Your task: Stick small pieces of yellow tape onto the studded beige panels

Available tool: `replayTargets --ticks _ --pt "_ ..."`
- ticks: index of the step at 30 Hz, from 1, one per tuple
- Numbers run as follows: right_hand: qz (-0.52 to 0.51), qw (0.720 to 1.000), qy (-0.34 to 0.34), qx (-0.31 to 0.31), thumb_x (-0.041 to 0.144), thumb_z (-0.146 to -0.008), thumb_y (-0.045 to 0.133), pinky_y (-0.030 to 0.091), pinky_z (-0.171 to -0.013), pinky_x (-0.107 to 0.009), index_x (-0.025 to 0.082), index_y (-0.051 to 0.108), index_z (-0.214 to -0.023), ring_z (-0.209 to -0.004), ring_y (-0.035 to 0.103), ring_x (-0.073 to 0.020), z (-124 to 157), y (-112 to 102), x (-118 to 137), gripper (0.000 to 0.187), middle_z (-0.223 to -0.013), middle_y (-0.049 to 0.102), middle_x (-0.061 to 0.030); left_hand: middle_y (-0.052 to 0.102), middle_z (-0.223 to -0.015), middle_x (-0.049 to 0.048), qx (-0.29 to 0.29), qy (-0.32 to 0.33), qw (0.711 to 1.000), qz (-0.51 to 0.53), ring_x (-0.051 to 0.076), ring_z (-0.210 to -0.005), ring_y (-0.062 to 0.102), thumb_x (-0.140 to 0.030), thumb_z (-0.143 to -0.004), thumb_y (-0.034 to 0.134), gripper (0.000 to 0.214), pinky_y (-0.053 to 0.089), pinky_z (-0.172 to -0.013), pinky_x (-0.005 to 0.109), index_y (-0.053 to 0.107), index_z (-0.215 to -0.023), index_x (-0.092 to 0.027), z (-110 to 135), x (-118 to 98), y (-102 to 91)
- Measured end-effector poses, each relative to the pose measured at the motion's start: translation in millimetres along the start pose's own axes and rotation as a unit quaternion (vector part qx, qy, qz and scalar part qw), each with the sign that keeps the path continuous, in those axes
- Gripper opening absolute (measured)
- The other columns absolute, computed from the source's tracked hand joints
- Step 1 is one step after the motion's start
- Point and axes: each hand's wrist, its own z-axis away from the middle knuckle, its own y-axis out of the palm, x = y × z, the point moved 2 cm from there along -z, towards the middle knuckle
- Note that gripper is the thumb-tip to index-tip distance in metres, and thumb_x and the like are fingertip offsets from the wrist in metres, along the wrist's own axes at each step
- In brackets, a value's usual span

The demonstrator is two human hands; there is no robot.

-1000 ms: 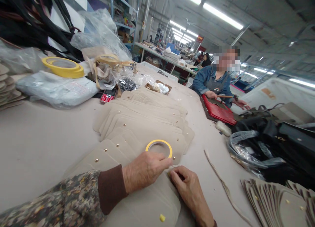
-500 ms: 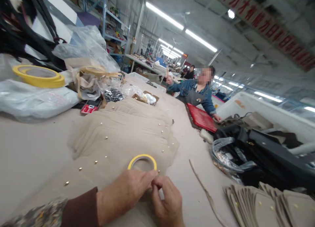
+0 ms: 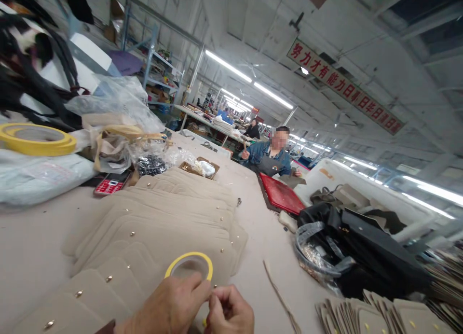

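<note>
A roll of yellow tape (image 3: 208, 262) stands up from my left hand (image 3: 168, 302), whose fingers are closed around its lower part. Close beside it, my right hand (image 3: 231, 311) is pinched, thumb against forefinger, near the left thumb. A small yellow bit shows under the right hand, but what the pinch holds is hidden. Beneath and beyond both hands lie overlapping beige panels (image 3: 173, 218) with small gold metal studs.
Left are large yellow tape rolls (image 3: 36, 140) on plastic-wrapped goods. A thin beige strip (image 3: 278, 293), a black bag (image 3: 365, 257) and stacked beige pieces (image 3: 365, 317) lie to the right. Across the table (image 3: 249, 237), a person (image 3: 269, 155) works behind a red board (image 3: 282, 194).
The view has tilted up and shifted right, so my hands appear lower and further left. The roll stays in my left hand. The co-worker's hand now holds a dark piece.
</note>
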Motion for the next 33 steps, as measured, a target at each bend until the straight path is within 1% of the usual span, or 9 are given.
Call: replayTargets --ticks 1,3,5,9,14,19,24,30,33 --pt "-0.043 0.997 0.06 0.031 0.032 -0.077 0.06 0.035 -0.035 -0.02 0.019 0.059 -0.061 -0.034 0.045 -0.0097 -3 -4 3 0.02 -0.042 0.051 0.0051 0.055 -0.069 -0.0004 -0.004 0.008 1.0 0.008 0.017 -0.053 0.05 -0.003 -0.075 0.044 0.022 0.029 -0.046 0.03 0.047 -0.085 -0.022 -3 -3 -2.5" --pt "-0.101 0.983 0.121 0.096 0.038 -0.073 0.066 0.043 -0.042 -0.021 0.017 0.061 -0.063 -0.04 0.052 -0.0114 -10 -15 9 0.024 -0.047 0.056 0.0032 0.054 -0.071 -0.0002 -0.005 0.026 1.0 0.01 0.017 -0.056 0.05 -0.004 -0.083 0.042 0.017 0.032 -0.049 0.029 0.047 -0.084 -0.021 -7 -6 -5.9" --pt "-0.124 0.978 0.151 0.075 0.045 -0.069 0.072 0.047 -0.045 -0.022 0.016 0.063 -0.063 -0.043 0.053 -0.0116 -21 -30 8 0.031 -0.048 0.057 0.0027 0.054 -0.071 0.0002 0.007 0.013 0.999 -0.036 0.017 -0.059 0.049 -0.008 -0.091 0.041 0.016 0.035 -0.052 0.029 0.048 -0.083 -0.02 -11 -1 -5.6" --pt "-0.121 0.974 0.19 0.005 0.052 -0.064 0.079 0.052 -0.055 -0.024 0.014 0.07 -0.078 -0.055 0.059 -0.0132 -32 -51 -16 0.042 -0.059 0.065 0.0 0.057 -0.079 0.0033 0.112 -0.026 0.981 -0.158 0.02 -0.069 0.052 -0.012 -0.094 0.048 0.012 0.04 -0.058 0.03 0.052 -0.084 -0.018 -8 20 3.7" --pt "-0.102 0.97 0.202 0.087 0.054 -0.064 0.079 0.051 -0.053 -0.024 0.013 0.07 -0.076 -0.053 0.059 -0.0131 -24 -44 -27 0.043 -0.059 0.065 -0.0004 0.058 -0.086 0.0053 0.192 -0.025 0.97 -0.149 0.022 -0.077 0.052 -0.017 -0.094 0.052 0.008 0.044 -0.061 0.031 0.053 -0.086 -0.018 0 23 11.5" --pt "-0.065 0.965 0.199 0.158 0.052 -0.067 0.077 0.049 -0.051 -0.024 0.013 0.07 -0.074 -0.052 0.057 -0.0128 -18 -41 -12 0.04 -0.058 0.064 -0.0013 0.056 -0.086 0.0057 0.194 -0.003 0.972 -0.134 0.021 -0.075 0.05 -0.017 -0.095 0.049 0.011 0.043 -0.062 0.032 0.053 -0.085 -0.017 7 16 10.9" --pt "-0.033 0.964 0.201 0.17 0.054 -0.068 0.075 0.048 -0.05 -0.024 0.013 0.07 -0.076 -0.052 0.056 -0.0131 -13 -43 -10 0.042 -0.059 0.065 -0.0026 0.056 -0.083 0.0053 0.17 -0.007 0.975 -0.142 0.022 -0.075 0.049 -0.017 -0.096 0.049 0.012 0.039 -0.063 0.034 0.052 -0.084 -0.018 12 14 7.8" --pt "-0.02 0.963 0.206 0.174 0.052 -0.07 0.073 0.046 -0.05 -0.021 0.014 0.069 -0.077 -0.051 0.055 -0.0112 -10 -45 -11 0.039 -0.061 0.065 -0.0014 0.056 -0.082 0.0046 0.205 0.008 0.97 -0.129 0.022 -0.075 0.049 -0.017 -0.093 0.053 0.007 0.038 -0.066 0.036 0.052 -0.087 -0.018 12 6 3.8" --pt "-0.002 0.949 0.231 0.214 0.05 -0.07 0.072 0.041 -0.044 -0.02 0.014 0.068 -0.073 -0.045 0.051 -0.009 -8 -47 -9 0.037 -0.057 0.063 -0.0001 0.056 -0.082 0.0046 0.218 0.005 0.969 -0.12 0.022 -0.075 0.049 -0.018 -0.094 0.053 0.007 0.037 -0.065 0.035 0.052 -0.087 -0.018 14 3 1.4"
